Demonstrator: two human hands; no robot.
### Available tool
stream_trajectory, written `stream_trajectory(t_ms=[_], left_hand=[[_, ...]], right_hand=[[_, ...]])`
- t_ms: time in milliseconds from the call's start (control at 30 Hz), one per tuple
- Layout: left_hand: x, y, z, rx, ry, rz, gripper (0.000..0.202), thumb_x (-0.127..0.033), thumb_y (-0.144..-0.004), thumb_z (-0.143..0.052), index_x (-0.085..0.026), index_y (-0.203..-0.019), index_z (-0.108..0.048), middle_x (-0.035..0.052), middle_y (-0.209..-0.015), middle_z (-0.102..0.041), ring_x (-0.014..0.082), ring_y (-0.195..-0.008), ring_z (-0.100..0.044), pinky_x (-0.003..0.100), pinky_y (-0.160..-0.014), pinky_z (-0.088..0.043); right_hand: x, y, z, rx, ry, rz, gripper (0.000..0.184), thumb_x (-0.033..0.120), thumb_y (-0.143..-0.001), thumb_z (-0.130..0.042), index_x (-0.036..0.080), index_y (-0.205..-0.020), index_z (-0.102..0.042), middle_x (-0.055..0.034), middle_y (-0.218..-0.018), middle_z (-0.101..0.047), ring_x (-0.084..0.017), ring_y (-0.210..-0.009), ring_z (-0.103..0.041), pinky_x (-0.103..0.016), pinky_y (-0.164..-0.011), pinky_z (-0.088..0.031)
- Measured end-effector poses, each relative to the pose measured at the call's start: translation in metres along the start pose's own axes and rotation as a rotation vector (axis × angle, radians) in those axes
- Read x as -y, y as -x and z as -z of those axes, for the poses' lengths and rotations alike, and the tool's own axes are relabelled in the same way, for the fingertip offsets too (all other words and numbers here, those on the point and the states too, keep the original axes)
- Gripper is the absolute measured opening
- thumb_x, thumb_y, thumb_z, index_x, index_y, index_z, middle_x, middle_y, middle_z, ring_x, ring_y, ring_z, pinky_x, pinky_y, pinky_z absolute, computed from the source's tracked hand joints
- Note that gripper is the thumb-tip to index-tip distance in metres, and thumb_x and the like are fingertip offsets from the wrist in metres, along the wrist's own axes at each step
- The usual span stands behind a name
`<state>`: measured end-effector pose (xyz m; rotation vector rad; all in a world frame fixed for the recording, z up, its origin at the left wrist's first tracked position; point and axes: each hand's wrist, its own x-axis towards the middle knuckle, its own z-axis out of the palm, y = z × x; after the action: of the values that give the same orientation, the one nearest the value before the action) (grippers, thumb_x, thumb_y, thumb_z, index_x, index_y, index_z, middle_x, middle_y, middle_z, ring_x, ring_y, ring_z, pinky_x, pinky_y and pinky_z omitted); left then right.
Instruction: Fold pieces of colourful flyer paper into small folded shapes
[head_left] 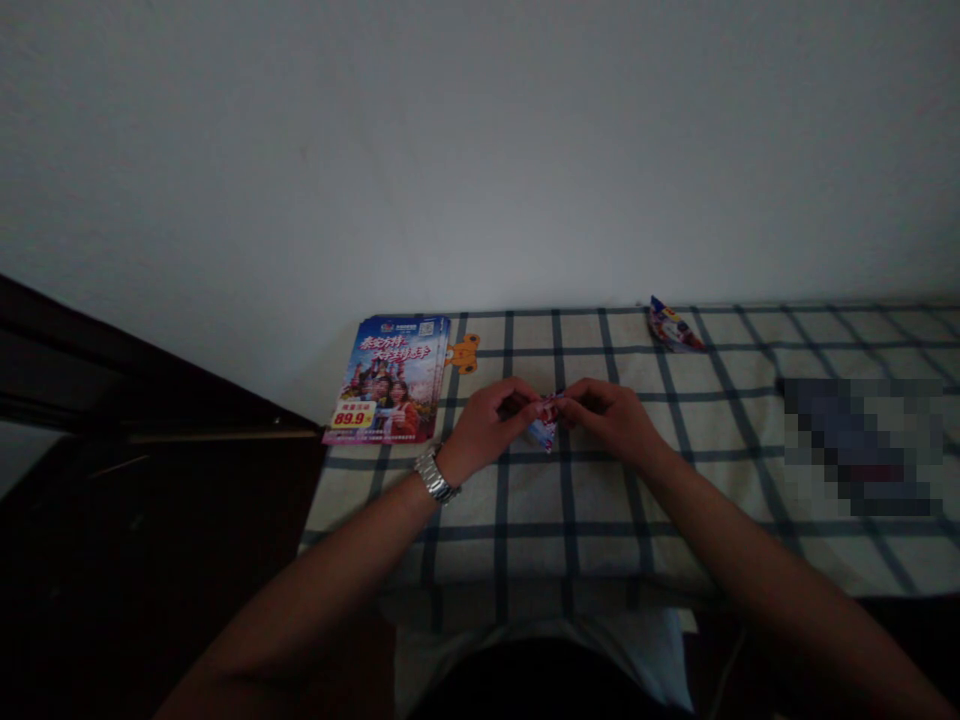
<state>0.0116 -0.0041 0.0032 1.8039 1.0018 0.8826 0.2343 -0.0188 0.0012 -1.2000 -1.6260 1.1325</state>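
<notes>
My left hand [501, 420], with a silver watch on the wrist, pinches a small folded piece of printed paper [543, 435] in blue and pink, like the flyers' colours. The fingers of my right hand [604, 415] are closed on the paper's right upper edge. Both hands meet just above the checked cloth, and the fingertips cover part of the paper. To their left lies a stack of flyers [390, 380], its top sheet showing a castle, people and the price 89.9.
A checked tablecloth [600, 545] covers the table, which runs along a pale wall [480, 160]. An orange bear-shaped piece [463, 354] sits beside the flyers. Farther back on the right is a folded colourful piece [673, 328]. A pixelated dark object [855, 440] lies at the right.
</notes>
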Motion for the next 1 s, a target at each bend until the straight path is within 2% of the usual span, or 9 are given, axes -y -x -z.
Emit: stream_trajectory(t_ms=[333,467,633,1000], left_hand=[[-0.0010,0.0013,-0.0007,0.033,0.014,-0.014,0.022,-0.041,-0.097,-0.064,-0.019,-0.097,-0.068,0.0016,-0.086,-0.073,0.0139,-0.077,-0.068,0.025,-0.071,-0.052],[-0.0013,0.0007,0.0005,0.024,0.023,-0.017,0.022,-0.041,-0.097,-0.064,-0.019,-0.095,-0.067,0.0020,-0.086,-0.073,0.0144,-0.077,-0.068,0.025,-0.070,-0.052],[-0.0034,0.0008,0.0013,0.036,0.006,-0.017,0.022,-0.040,-0.097,-0.063,-0.019,-0.096,-0.068,0.0020,-0.085,-0.073,0.0147,-0.076,-0.068,0.025,-0.070,-0.052],[-0.0001,0.0011,0.0004,0.072,-0.020,-0.025,0.020,-0.039,-0.097,-0.063,-0.020,-0.096,-0.068,0.0015,-0.084,-0.073,0.0137,-0.075,-0.067,0.024,-0.068,-0.050]], right_hand=[[-0.0033,0.0004,0.0020,0.011,-0.028,0.009,0.027,0.046,-0.089,-0.073,0.020,-0.084,-0.072,-0.0018,-0.073,-0.072,-0.016,-0.067,-0.067,-0.028,-0.063,-0.053],[-0.0029,-0.0011,0.0004,0.016,-0.043,0.007,0.029,0.049,-0.090,-0.070,0.021,-0.086,-0.072,-0.0022,-0.075,-0.073,-0.017,-0.069,-0.068,-0.030,-0.066,-0.055],[-0.0066,-0.0031,-0.0009,-0.037,-0.058,0.003,0.029,0.050,-0.087,-0.074,0.021,-0.089,-0.071,-0.0022,-0.078,-0.074,-0.018,-0.073,-0.069,-0.032,-0.070,-0.056],[-0.0033,-0.0019,0.0004,-0.016,-0.105,0.027,0.028,0.048,-0.088,-0.074,0.021,-0.081,-0.068,-0.0015,-0.074,-0.070,-0.018,-0.072,-0.066,-0.031,-0.069,-0.054]])
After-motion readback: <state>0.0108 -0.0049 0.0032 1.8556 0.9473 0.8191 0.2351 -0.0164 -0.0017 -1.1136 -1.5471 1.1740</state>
